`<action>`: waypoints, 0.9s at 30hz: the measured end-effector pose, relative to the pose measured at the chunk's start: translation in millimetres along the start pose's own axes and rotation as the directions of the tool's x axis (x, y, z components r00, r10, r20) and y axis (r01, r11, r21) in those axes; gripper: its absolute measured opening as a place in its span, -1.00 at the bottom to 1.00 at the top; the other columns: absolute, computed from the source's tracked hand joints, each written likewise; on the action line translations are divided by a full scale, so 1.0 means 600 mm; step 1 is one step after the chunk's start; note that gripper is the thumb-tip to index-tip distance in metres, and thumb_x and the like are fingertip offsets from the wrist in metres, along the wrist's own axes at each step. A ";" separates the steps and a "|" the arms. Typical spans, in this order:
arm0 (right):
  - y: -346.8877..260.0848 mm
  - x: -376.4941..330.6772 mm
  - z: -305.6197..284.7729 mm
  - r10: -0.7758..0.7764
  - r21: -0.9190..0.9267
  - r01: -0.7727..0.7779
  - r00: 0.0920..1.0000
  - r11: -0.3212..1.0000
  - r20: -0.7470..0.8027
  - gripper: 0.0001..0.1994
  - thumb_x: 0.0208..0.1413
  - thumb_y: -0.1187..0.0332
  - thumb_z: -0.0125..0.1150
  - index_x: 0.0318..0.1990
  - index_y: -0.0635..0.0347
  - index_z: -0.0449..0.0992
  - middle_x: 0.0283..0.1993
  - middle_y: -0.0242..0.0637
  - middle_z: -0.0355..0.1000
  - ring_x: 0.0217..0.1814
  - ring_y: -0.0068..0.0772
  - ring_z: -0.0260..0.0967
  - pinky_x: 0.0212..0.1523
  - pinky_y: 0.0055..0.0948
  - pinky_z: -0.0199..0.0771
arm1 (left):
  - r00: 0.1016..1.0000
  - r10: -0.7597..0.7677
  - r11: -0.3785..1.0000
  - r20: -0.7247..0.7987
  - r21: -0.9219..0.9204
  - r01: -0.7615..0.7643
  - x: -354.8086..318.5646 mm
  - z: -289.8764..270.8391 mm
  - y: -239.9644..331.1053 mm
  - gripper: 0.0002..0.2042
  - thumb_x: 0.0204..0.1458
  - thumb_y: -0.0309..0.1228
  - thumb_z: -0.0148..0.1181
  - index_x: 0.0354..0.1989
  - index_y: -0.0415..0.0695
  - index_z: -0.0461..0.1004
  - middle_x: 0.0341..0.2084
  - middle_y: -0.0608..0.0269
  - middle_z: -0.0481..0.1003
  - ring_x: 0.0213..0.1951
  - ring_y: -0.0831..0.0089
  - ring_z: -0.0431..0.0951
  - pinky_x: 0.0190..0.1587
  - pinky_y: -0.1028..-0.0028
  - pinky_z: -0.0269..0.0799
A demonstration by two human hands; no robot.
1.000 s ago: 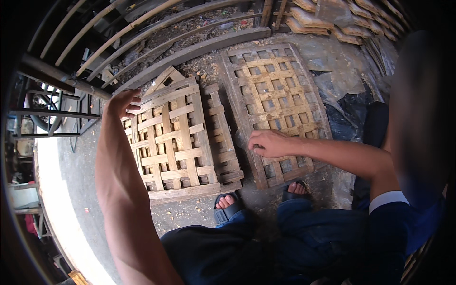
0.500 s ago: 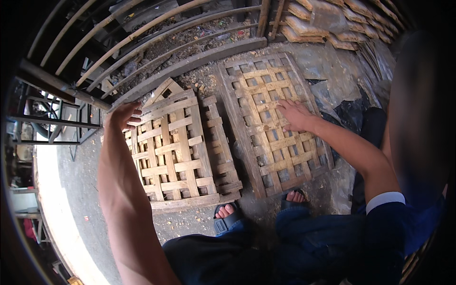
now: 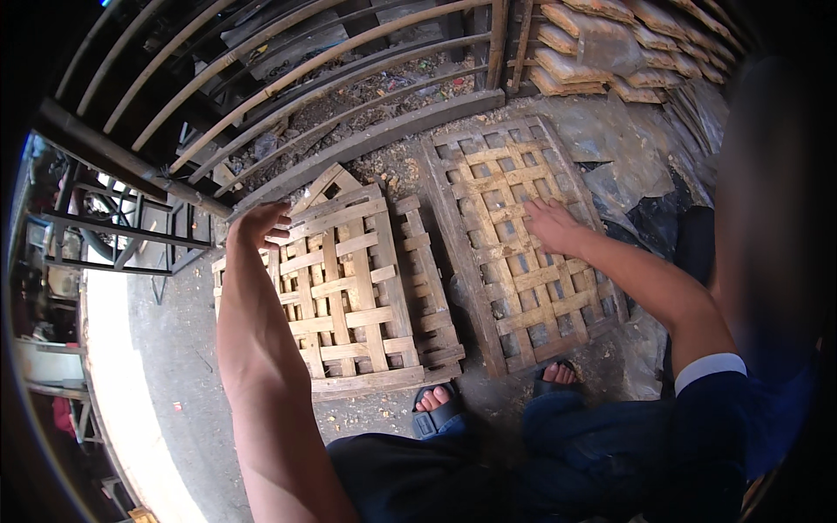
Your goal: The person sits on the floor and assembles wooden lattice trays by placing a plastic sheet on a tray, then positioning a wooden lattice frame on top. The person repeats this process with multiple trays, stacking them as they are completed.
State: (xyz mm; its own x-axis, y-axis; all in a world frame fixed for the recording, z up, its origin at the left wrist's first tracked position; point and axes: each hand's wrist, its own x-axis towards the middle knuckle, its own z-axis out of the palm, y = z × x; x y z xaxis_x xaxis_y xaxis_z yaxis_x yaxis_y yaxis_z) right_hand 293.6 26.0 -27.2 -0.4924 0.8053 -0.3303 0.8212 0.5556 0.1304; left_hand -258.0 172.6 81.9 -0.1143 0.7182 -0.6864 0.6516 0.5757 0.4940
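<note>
Two woven lattice panels of flat wooden strips lie side by side on the ground before my feet. On the right-hand panel (image 3: 514, 272), which has a dark wooden frame, my right hand (image 3: 555, 228) rests with its fingers stretched over the middle strips. My left hand (image 3: 261, 227) is at the far left corner of the paler left-hand panel (image 3: 344, 292), fingers apart and slightly bent; whether it touches the frame cannot be made out. Beneath that panel another lattice panel (image 3: 427, 279) sticks out on its right side. My left forearm hides part of the left panel's edge.
A slatted railing (image 3: 288, 74) with a low beam (image 3: 375, 135) runs along the far side. Filled bags (image 3: 602, 52) are stacked at the far right above plastic sheeting (image 3: 623, 174). To the left stands a black metal frame (image 3: 122, 231). My sandalled feet (image 3: 433, 410) are close to the panels.
The whole view has shifted, so everything appears a little lower and farther right. Both hands keep about the same places relative to the panels.
</note>
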 end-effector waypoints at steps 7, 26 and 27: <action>-0.008 0.008 -0.018 -0.036 -0.039 0.039 0.997 0.998 0.071 -0.56 -0.23 0.21 0.55 -0.16 0.23 0.65 0.08 -0.24 0.29 0.26 -0.20 0.15 0.23 -0.18 0.23 | 0.999 -0.016 0.999 -0.030 0.051 0.018 -0.014 -0.009 -0.007 -0.46 0.30 0.03 -0.04 0.36 0.03 0.24 0.23 0.19 0.39 0.10 0.21 0.48 0.11 0.04 0.40; -0.014 0.012 -0.042 -0.066 0.088 0.056 0.992 0.995 0.105 -0.68 -0.37 0.32 0.53 -0.40 0.26 0.62 0.10 -0.10 0.31 0.27 -0.10 0.19 0.16 -0.18 0.40 | 1.000 -0.010 0.999 0.024 0.034 0.009 0.015 -0.008 0.001 -0.46 0.30 0.03 -0.04 0.36 0.05 0.24 0.24 0.18 0.38 0.11 0.22 0.46 0.14 0.02 0.37; -0.010 0.008 -0.043 -0.075 0.087 0.066 0.992 0.994 0.099 -0.68 -0.38 0.31 0.53 -0.39 0.24 0.62 0.10 -0.11 0.31 0.26 -0.09 0.19 0.14 -0.19 0.42 | 1.000 0.000 1.000 0.027 0.029 0.000 0.015 -0.004 0.002 -0.47 0.30 0.03 -0.04 0.36 0.05 0.24 0.24 0.19 0.38 0.11 0.22 0.46 0.14 0.02 0.37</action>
State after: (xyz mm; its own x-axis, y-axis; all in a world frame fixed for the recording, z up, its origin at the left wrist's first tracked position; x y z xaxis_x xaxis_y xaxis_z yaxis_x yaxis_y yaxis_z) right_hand 279.2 31.9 -5.6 -0.5216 0.7369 -0.4300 0.8085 0.5879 0.0266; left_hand -260.1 180.8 78.1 -0.0941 0.7071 -0.7008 0.6728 0.5640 0.4788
